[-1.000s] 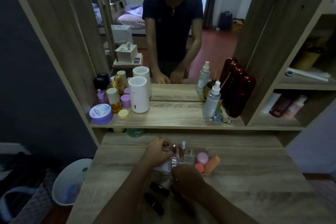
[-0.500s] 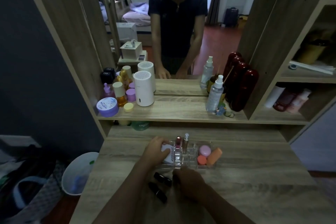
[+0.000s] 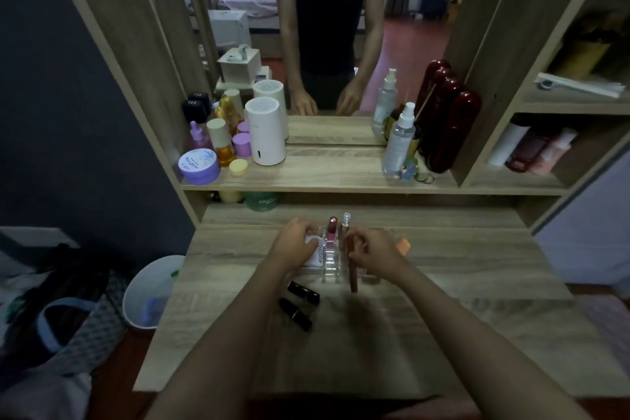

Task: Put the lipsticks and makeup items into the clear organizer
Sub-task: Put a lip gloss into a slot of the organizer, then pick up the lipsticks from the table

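A clear organizer (image 3: 332,262) sits mid-desk (image 3: 477,269). The right hand (image 3: 376,251) pinches a slim reddish tube (image 3: 352,266) upright at its near edge. The left hand (image 3: 295,244) curls over a white compact (image 3: 315,249) at its left end. Two black lipsticks (image 3: 300,303) lie nearer, on the desk.

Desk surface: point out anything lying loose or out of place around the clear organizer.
Two dark lipstick tubes lie on their sides on the desk, in front of the clear organizer, not yet slotted in. The right hand holds a long reddish tube upright at the organizer. Nothing looks spilled or damaged.
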{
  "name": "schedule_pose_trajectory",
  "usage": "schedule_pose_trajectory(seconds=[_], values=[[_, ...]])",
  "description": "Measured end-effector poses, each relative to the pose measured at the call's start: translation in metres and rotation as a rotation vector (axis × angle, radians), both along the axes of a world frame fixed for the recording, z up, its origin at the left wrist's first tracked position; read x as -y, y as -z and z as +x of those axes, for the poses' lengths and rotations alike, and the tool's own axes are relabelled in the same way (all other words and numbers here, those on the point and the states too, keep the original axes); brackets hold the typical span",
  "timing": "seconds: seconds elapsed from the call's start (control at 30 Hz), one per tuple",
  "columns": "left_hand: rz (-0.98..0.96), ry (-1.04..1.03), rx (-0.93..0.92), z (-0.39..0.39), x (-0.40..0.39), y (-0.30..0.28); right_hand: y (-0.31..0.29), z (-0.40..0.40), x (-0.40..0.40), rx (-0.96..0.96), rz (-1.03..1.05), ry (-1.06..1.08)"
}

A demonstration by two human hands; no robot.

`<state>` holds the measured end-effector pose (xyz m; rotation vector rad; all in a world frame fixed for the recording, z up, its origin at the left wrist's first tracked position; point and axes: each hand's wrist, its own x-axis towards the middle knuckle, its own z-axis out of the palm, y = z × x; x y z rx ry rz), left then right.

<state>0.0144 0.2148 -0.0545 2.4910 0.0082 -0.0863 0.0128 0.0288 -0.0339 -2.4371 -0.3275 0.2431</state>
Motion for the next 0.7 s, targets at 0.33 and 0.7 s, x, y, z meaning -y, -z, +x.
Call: schedule_pose_trajectory(seconds=[0.33, 0.7], values=[[0.013, 0.120, -0.133, -0.018, -0.003, -0.006, -0.027, 0.041, 0.025, 0.143, 0.042, 0.228], [0.048, 0.207, -0.308, -0.035, -0.023, 0.012, -0.013, 0.051, 0.009, 0.141, -0.027, 0.170]])
